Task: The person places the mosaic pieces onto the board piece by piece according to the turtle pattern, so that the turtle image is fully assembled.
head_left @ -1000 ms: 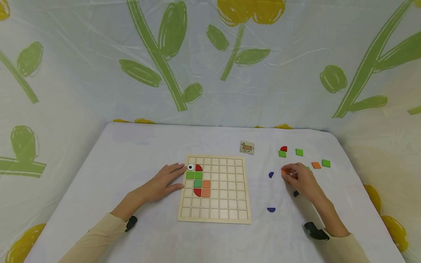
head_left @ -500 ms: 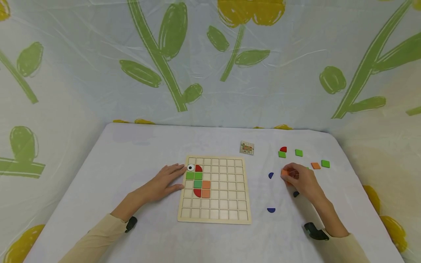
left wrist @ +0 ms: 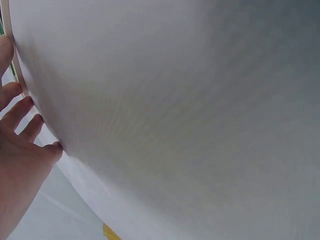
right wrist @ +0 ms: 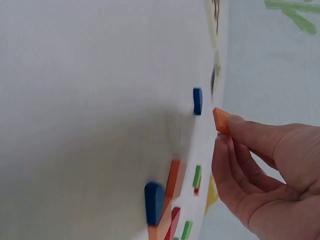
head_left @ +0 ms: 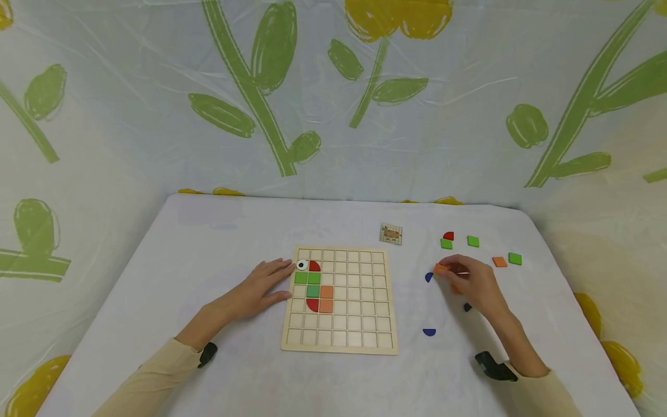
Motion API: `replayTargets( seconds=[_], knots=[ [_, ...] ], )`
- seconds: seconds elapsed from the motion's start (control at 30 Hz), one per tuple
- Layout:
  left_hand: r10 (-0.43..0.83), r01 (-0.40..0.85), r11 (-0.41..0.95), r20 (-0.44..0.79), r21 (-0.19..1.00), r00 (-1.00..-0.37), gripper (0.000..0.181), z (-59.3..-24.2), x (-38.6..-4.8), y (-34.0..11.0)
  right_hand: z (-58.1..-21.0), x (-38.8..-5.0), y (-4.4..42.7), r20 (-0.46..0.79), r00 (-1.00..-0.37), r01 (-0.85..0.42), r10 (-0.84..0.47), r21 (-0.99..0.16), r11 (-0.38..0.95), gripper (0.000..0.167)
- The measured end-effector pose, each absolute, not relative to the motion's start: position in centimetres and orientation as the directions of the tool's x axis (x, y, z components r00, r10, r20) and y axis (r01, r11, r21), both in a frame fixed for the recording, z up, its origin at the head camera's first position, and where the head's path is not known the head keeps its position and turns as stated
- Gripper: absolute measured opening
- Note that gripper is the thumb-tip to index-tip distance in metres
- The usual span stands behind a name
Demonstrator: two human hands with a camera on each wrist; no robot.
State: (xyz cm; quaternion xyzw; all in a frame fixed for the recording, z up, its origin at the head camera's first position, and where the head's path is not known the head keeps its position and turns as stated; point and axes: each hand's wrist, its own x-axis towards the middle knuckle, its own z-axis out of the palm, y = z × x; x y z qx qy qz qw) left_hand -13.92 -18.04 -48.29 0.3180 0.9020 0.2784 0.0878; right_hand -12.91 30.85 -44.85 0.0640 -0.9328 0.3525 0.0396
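Observation:
My right hand (head_left: 475,285) pinches an orange square tile (right wrist: 221,121) between thumb and fingers, above the table beside a blue half-round tile (head_left: 429,277). My left hand (head_left: 259,291) lies with its fingers extended against the left edge of a wooden grid board (head_left: 359,324). Its fingertips (left wrist: 31,101) touch the board's rim in the left wrist view. At the board's left sit an eye tile (head_left: 302,264), red quarter-round tiles (head_left: 314,266), green square tiles (head_left: 301,278) and orange square tiles (head_left: 326,305). Another orange tile (head_left: 455,289) lies partly hidden under my right hand.
A small picture card (head_left: 391,233) lies behind the board. Loose pieces at the right include green squares (head_left: 472,241), an orange square (head_left: 499,262), a red quarter-round (head_left: 449,236) and a dark blue piece (head_left: 467,307). Another blue half-round (head_left: 429,332) lies nearer the front.
My right hand has lifted the orange tile and moved it slightly left, toward the blue half-round. An orange tile beneath the hand shows more now. The left hand has stayed put.

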Motion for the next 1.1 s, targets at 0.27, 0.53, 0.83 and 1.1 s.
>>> replayTargets(
  seconds=[0.27, 0.53, 0.83, 1.1],
  knots=[
    [0.620, 0.520, 0.647, 0.012, 0.557, -0.784, 0.067, -48.1, -13.8, -18.0, -45.0, -13.1, 28.6, 0.113, -0.988, -0.150, -0.100, -0.653, 0.742, 0.023],
    [0.620, 0.517, 0.650, 0.005, 0.557, -0.785, 0.067, -48.2, -13.8, -18.0, -44.8, -13.3, 26.3, 0.099, -0.985, -0.169, -0.139, -0.691, 0.703, 0.020],
    [0.620, 0.515, 0.648, 0.003, 0.562, -0.784, 0.067, -48.2, -13.9, -18.1, -45.1, -13.6, 23.7, 0.098, -0.974, -0.209, -0.203, -0.735, 0.645, 0.018],
    [0.617, 0.514, 0.649, 0.007, 0.561, -0.787, 0.067, -48.4, -14.0, -18.1, -45.2, -13.6, 21.3, 0.056, -0.963, -0.207, -0.262, -0.777, 0.595, 0.020]
  ],
)
